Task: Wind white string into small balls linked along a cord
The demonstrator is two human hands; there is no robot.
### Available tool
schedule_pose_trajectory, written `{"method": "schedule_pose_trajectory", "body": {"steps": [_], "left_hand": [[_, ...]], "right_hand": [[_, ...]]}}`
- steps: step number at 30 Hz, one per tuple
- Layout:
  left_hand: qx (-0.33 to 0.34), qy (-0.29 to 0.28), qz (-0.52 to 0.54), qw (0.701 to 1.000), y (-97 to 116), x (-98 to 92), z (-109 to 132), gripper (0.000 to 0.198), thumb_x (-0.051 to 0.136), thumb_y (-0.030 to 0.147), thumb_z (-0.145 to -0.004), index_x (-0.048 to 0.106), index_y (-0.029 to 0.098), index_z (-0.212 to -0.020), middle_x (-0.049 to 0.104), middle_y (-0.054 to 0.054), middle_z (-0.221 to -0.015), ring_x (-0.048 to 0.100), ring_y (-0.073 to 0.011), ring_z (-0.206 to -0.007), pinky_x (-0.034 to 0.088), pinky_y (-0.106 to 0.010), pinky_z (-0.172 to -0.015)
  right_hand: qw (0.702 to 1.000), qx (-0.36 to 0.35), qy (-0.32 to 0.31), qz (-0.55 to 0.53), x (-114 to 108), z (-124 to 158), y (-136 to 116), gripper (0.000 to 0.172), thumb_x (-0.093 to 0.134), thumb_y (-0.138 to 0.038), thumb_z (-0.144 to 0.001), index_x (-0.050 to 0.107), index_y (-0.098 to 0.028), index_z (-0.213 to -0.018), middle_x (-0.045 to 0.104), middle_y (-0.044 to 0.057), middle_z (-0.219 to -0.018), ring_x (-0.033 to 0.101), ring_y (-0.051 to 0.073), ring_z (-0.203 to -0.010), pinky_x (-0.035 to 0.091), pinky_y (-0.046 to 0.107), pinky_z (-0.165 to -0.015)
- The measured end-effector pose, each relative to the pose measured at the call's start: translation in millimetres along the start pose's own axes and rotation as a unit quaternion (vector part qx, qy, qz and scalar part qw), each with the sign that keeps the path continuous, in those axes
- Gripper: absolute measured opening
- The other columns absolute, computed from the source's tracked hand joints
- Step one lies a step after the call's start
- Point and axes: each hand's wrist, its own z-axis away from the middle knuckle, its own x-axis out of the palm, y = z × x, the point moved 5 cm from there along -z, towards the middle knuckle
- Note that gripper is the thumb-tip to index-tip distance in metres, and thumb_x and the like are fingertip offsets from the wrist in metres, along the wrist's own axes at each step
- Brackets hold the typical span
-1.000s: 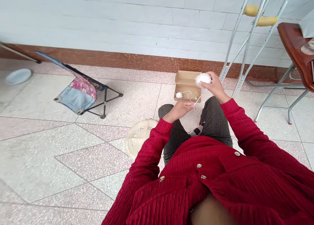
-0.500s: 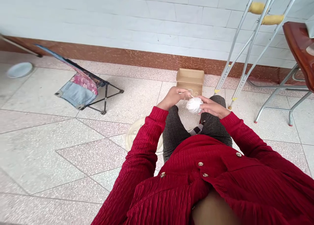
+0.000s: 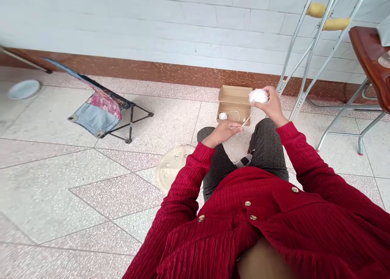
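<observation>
My right hand (image 3: 272,104) is raised beyond my right knee, its fingers wrapped round a ball of white yarn (image 3: 258,96). Lower and to the left, my left hand (image 3: 224,132) pinches a pale yarn strand (image 3: 246,121), which slants up toward the ball. Just past my left hand stands an open cardboard box (image 3: 235,94) on the floor. Inside it lie a smaller white ball (image 3: 223,116) and a looped white cord (image 3: 236,111). My left fingers hide part of the box's front edge.
Crutches (image 3: 304,84) lean on the wall to the right, beside a brown chair (image 3: 370,63). At left is a folding chair (image 3: 97,112), with a pale basin (image 3: 24,89) farther off. A round cream stool top (image 3: 172,167) sits by my left leg.
My right hand has carried the yarn ball up and right, away from my left hand. The left hand has dropped slightly, and the box's contents now show.
</observation>
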Motion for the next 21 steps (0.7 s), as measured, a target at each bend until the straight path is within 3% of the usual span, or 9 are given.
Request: {"method": "schedule_pose_trajectory", "body": {"steps": [2, 5, 7, 9, 11, 14, 17, 21], "left_hand": [[0.014, 0.011, -0.015, 1.000, 8, -9.3, 0, 0.027, 0.067, 0.041, -0.087, 0.079, 0.017, -0.086, 0.077, -0.003, -0.087, 0.067, -0.0181, -0.082, 0.051, -0.031, -0.081], [0.053, 0.044, -0.019, 0.997, 21, -26.5, -4, 0.027, 0.066, 0.040, -0.088, 0.078, 0.017, -0.083, 0.077, -0.005, -0.091, 0.069, -0.0200, -0.089, 0.052, -0.033, -0.087], [0.069, 0.049, -0.006, 0.996, 25, -33.9, -9, 0.026, 0.067, 0.039, -0.086, 0.078, 0.016, -0.079, 0.077, -0.007, -0.096, 0.070, -0.0213, -0.095, 0.052, -0.034, -0.091], [0.059, 0.050, 0.017, 0.997, 22, -37.4, -13, 0.025, 0.070, 0.040, -0.084, 0.079, 0.016, -0.080, 0.078, -0.008, -0.101, 0.070, -0.0224, -0.098, 0.051, -0.035, -0.094], [0.034, 0.064, 0.043, 0.996, 15, -38.2, -16, 0.028, 0.074, 0.043, -0.081, 0.080, 0.016, -0.083, 0.078, -0.009, -0.103, 0.071, -0.0234, -0.100, 0.051, -0.036, -0.096], [0.002, 0.091, 0.071, 0.993, 3, -34.0, -17, 0.036, 0.074, 0.051, -0.080, 0.081, 0.016, -0.084, 0.079, -0.009, -0.100, 0.071, -0.0239, -0.099, 0.051, -0.036, -0.096], [-0.006, 0.080, 0.072, 0.994, -5, -22.0, -14, 0.040, 0.070, 0.054, -0.083, 0.080, 0.015, -0.085, 0.079, -0.007, -0.094, 0.070, -0.0223, -0.094, 0.051, -0.035, -0.093], [-0.017, 0.038, 0.025, 0.999, -10, -4.2, -7, 0.033, 0.067, 0.047, -0.086, 0.079, 0.017, -0.084, 0.077, -0.003, -0.085, 0.068, -0.0191, -0.084, 0.051, -0.032, -0.086]], "right_hand": [[0.998, 0.038, -0.007, 0.052, 10, 11, 13, 0.066, 0.084, -0.038, -0.063, 0.055, -0.023, -0.120, 0.055, 0.011, -0.122, 0.055, 0.032, -0.111, 0.051, 0.052, -0.093], [0.981, 0.089, -0.173, -0.018, 41, 45, 20, 0.062, 0.084, -0.033, -0.059, 0.059, -0.021, -0.115, 0.058, 0.008, -0.110, 0.058, 0.027, -0.100, 0.053, 0.045, -0.086], [0.932, 0.133, -0.300, -0.152, 58, 69, 15, 0.058, 0.081, -0.032, -0.063, 0.059, -0.023, -0.117, 0.059, 0.005, -0.103, 0.059, 0.022, -0.090, 0.054, 0.036, -0.075], [0.868, 0.163, -0.367, -0.291, 62, 85, 2, 0.058, 0.079, -0.032, -0.067, 0.058, -0.025, -0.120, 0.061, 0.003, -0.101, 0.060, 0.018, -0.084, 0.053, 0.029, -0.067], [0.820, 0.164, -0.374, -0.401, 57, 87, -12, 0.060, 0.080, -0.031, -0.067, 0.057, -0.025, -0.122, 0.064, 0.003, -0.103, 0.062, 0.016, -0.082, 0.055, 0.028, -0.066], [0.788, 0.135, -0.333, -0.501, 41, 75, -32, 0.061, 0.081, -0.034, -0.067, 0.055, -0.024, -0.122, 0.068, 0.006, -0.108, 0.064, 0.018, -0.082, 0.057, 0.030, -0.065], [0.809, 0.095, -0.268, -0.514, 26, 52, -47, 0.061, 0.079, -0.047, -0.073, 0.053, -0.025, -0.124, 0.068, 0.007, -0.113, 0.067, 0.020, -0.086, 0.058, 0.030, -0.064], [0.919, 0.066, -0.129, -0.368, 9, 16, -42, 0.058, 0.073, -0.059, -0.077, 0.051, -0.029, -0.122, 0.063, 0.006, -0.116, 0.066, 0.021, -0.093, 0.058, 0.031, -0.067]]}}
